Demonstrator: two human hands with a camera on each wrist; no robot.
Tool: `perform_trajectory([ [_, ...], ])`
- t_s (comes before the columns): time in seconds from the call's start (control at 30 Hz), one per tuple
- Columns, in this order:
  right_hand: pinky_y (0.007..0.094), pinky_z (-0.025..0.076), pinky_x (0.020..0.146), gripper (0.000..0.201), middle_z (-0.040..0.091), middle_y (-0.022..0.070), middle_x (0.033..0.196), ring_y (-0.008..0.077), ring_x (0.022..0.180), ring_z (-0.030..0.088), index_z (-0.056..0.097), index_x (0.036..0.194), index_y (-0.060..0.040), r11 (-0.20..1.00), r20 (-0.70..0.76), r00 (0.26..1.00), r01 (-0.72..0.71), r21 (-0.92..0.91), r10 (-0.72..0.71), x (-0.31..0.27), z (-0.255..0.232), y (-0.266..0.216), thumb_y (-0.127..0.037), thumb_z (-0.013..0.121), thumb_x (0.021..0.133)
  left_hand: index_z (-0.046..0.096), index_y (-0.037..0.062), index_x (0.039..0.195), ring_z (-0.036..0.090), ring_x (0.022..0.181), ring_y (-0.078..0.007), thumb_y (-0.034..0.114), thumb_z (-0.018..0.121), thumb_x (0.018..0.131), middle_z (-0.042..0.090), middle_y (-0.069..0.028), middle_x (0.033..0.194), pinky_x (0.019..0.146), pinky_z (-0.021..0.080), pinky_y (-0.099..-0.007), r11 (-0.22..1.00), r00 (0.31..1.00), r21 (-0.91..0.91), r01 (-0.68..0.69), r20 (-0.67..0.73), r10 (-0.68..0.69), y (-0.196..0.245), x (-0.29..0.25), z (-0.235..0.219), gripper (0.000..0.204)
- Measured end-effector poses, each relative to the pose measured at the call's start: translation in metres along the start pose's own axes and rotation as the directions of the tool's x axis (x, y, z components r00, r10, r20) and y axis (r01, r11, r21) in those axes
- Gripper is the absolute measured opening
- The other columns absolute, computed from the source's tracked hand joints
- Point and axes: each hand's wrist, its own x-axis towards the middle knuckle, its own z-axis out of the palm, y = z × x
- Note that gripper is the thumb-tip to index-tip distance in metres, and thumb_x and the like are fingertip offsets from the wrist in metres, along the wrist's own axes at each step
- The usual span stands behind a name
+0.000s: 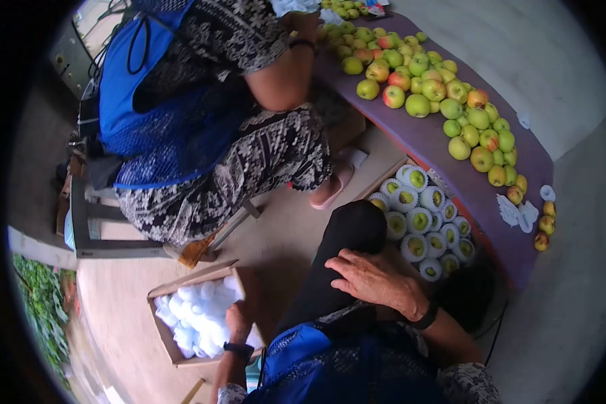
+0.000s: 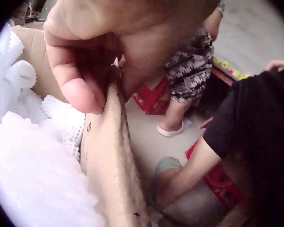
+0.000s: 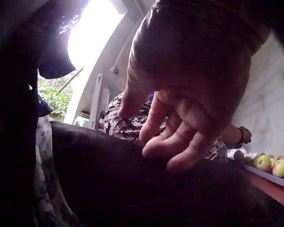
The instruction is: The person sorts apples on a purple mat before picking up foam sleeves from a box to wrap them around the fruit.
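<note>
My left hand (image 1: 239,320) grips the edge of a cardboard box (image 1: 165,343) full of white foam nets (image 1: 198,313). In the left wrist view the fingers of that hand (image 2: 99,52) curl over the box wall (image 2: 109,156), with the nets (image 2: 38,175) on one side of it. My right hand (image 1: 377,279) lies over my dark-clothed leg (image 1: 347,242) and holds nothing. Its fingers hang loosely bent in the right wrist view, where the hand (image 3: 180,94) is just above the dark cloth (image 3: 104,170).
Another person (image 1: 215,135) sits on a chair (image 1: 121,249) at the left. Many apples (image 1: 417,106) lie on a purple-covered table (image 1: 532,161) at the right. Beside my knee, partly under the table edge, a box holds netted apples (image 1: 419,220).
</note>
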Motion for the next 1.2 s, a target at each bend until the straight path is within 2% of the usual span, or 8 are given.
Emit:
perform_trajectory([
  [0.07, 0.0392, 0.050, 0.075, 0.028, 0.057, 0.0103, 0.096, 0.0295, 0.088, 0.060, 0.056, 0.107, -0.0091, 1.000, 0.028, 0.999, -0.018, -0.019, 0.019, -0.001, -0.023, -0.014, -0.025, 0.061, 0.084, 0.067, 0.0057, 0.076, 0.067, 0.072, -0.0317, 0.036, 0.061, 0.078, 0.067, -0.0161, 0.073, 0.059, 0.053, -0.0403, 0.985, 0.985, -0.046, 0.168, 0.040, -0.166, 0.045, -0.002, -0.011, 0.031],
  [0.1, 0.0399, 0.050, 0.075, 0.028, 0.057, 0.0112, 0.098, 0.0319, 0.088, 0.060, 0.056, 0.107, -0.0092, 1.000, -0.007, 1.000, -0.018, 0.016, 0.018, -0.004, -0.017, -0.011, -0.026, 0.060, 0.084, 0.068, 0.0060, 0.077, 0.067, 0.073, -0.0316, 0.037, 0.059, 0.080, 0.067, -0.0154, 0.073, 0.059, 0.053, -0.0408, 0.995, 0.991, -0.054, 0.085, 0.103, -0.079, 0.058, -0.004, -0.021, 0.032],
  [0.2, 0.0395, 0.050, 0.075, 0.031, 0.056, 0.0119, 0.101, 0.0303, 0.091, 0.060, 0.055, 0.110, -0.0065, 0.997, 0.010, 1.000, -0.012, 0.081, 0.011, -0.002, -0.007, -0.009, -0.019, 0.063, 0.083, 0.068, 0.0042, 0.081, 0.067, 0.076, -0.0344, 0.035, 0.058, 0.081, 0.066, -0.0192, 0.076, 0.061, 0.053, -0.0433, 0.970, 0.992, -0.210, 0.120, 0.069, -0.107, 0.075, 0.013, -0.003, 0.033],
  [0.33, 0.0405, 0.050, 0.074, 0.030, 0.056, 0.0101, 0.103, 0.0319, 0.089, 0.060, 0.057, 0.109, -0.0081, 0.991, 0.027, 0.993, -0.114, 0.070, 0.112, 0.003, -0.008, -0.015, -0.018, 0.065, 0.081, 0.067, 0.0070, 0.082, 0.066, 0.075, -0.0355, 0.035, 0.059, 0.080, 0.066, -0.0179, 0.076, 0.062, 0.051, -0.0448, 0.937, 0.997, -0.340, 0.080, 0.029, -0.074, 0.111, 0.038, -0.031, 0.029],
  [0.57, 0.0416, 0.047, 0.073, 0.032, 0.052, 0.0165, 0.098, 0.0361, 0.088, 0.056, 0.054, 0.111, -0.0025, 0.985, 0.014, 0.989, -0.149, 0.091, 0.148, 0.008, 0.004, -0.013, -0.014, 0.063, 0.083, 0.064, 0.0107, 0.093, 0.064, 0.082, -0.0360, 0.039, 0.061, 0.079, 0.066, -0.0187, 0.081, 0.072, 0.049, -0.0460, 0.835, 0.991, -0.536, 0.127, 0.033, -0.130, 0.115, 0.034, -0.032, 0.032],
  [0.83, 0.0416, 0.048, 0.072, 0.034, 0.053, 0.0160, 0.096, 0.0355, 0.086, 0.057, 0.055, 0.111, -0.0028, 0.986, 0.008, 0.991, -0.133, 0.096, 0.133, 0.011, 0.007, -0.011, -0.014, 0.065, 0.081, 0.062, 0.0081, 0.102, 0.065, 0.081, -0.0334, 0.034, 0.067, 0.077, 0.068, -0.0142, 0.083, 0.074, 0.051, -0.0400, 0.865, 0.989, -0.502, 0.023, 0.140, 0.055, 0.102, 0.002, -0.038, 0.036],
  [1.0, 0.0411, 0.049, 0.071, 0.034, 0.054, 0.0141, 0.096, 0.0331, 0.086, 0.058, 0.055, 0.111, -0.0038, 0.985, -0.007, 0.988, -0.156, 0.077, 0.157, 0.008, 0.007, -0.012, -0.014, 0.066, 0.081, 0.062, 0.0065, 0.104, 0.064, 0.086, -0.0316, 0.036, 0.067, 0.078, 0.067, -0.0137, 0.091, 0.075, 0.051, -0.0402, 0.886, 0.969, -0.430, -0.175, 0.085, 0.233, 0.095, -0.002, -0.046, 0.040],
  [1.2, 0.0409, 0.049, 0.070, 0.033, 0.054, 0.0140, 0.095, 0.0332, 0.084, 0.059, 0.055, 0.111, -0.0044, 0.988, -0.028, 0.988, -0.147, 0.050, 0.149, 0.008, 0.006, -0.012, -0.016, 0.065, 0.081, 0.065, 0.0133, 0.092, 0.064, 0.086, -0.0325, 0.038, 0.065, 0.078, 0.067, -0.0126, 0.090, 0.074, 0.051, -0.0421, 0.948, 0.951, -0.318, -0.029, 0.282, 0.124, 0.106, 0.008, -0.035, 0.029],
])
